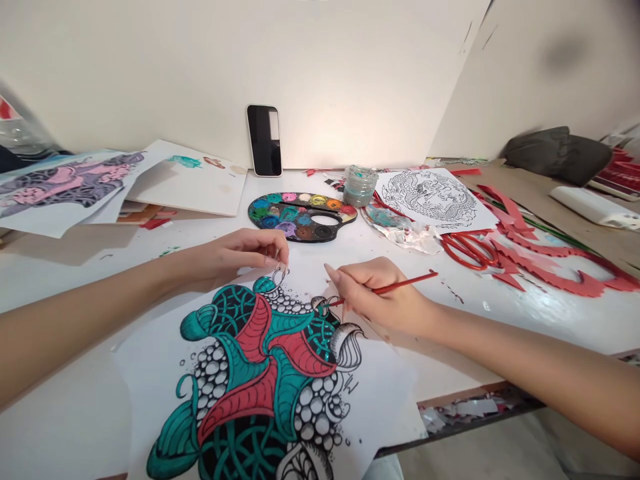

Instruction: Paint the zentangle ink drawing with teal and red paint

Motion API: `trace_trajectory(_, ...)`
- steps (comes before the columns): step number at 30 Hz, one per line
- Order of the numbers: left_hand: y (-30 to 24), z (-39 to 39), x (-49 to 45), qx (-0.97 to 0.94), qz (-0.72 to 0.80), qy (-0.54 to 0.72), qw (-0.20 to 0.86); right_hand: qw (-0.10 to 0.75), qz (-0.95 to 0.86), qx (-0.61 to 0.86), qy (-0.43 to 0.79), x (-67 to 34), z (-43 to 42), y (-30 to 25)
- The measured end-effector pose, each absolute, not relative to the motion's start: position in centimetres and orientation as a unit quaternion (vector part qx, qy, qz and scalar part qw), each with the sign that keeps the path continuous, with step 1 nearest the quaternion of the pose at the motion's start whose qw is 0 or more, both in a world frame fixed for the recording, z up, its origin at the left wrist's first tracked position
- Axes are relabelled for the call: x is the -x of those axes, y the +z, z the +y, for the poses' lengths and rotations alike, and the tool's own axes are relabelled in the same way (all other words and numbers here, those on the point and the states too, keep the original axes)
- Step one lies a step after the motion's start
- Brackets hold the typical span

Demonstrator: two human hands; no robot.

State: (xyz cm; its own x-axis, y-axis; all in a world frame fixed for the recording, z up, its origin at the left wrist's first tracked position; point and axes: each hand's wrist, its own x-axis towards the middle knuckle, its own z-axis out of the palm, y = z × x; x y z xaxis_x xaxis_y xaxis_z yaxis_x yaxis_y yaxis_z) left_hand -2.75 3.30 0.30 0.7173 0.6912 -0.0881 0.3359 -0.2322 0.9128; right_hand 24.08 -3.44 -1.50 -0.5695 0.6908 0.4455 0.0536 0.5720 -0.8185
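Observation:
A sheet of paper with an inked pattern [273, 360], partly painted teal and red, lies in front of me on the white table. My right hand [383, 293] grips a thin red paintbrush [407, 283], its tip touching the pattern's upper right part. There the teal strokes look wet and shiny. With bent fingers and thumb drawn together, my left hand [255, 252] holds the sheet near its top edge. Just beyond both hands sits a black paint palette [255, 220] with wells of many colours.
Behind the palette stand a jar of cloudy water [360, 187] and a phone [265, 141] leaning on the wall. To the right are a dragon drawing [433, 200], red-handled scissors [467, 252] and red paper cutouts [555, 267]. Painted sheets [65, 190] lie left.

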Motion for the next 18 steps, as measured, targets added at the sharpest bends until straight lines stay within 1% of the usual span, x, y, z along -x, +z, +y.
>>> trace_trajectory(5,0.35,3.31,2.68,-0.767,0.336,0.170,0.519,0.387,-0.795,0.240,0.400,-24.07,-3.34,-1.54)
trace_trajectory(9,0.40,3.33,2.70,-0.770,0.337,0.166,0.516,0.401,-0.793,0.236,0.394,-24.01,-3.36,-1.50)
trace_trajectory(13,0.46,3.32,2.61,-0.774,0.339,0.163,0.509,0.381,-0.799,0.240,0.399,-24.01,-3.47,-1.54)
trace_trajectory(18,0.53,3.28,2.48,-0.778,0.345,0.163,0.499,0.396,-0.800,0.234,0.384,-24.06,-3.41,-1.66)
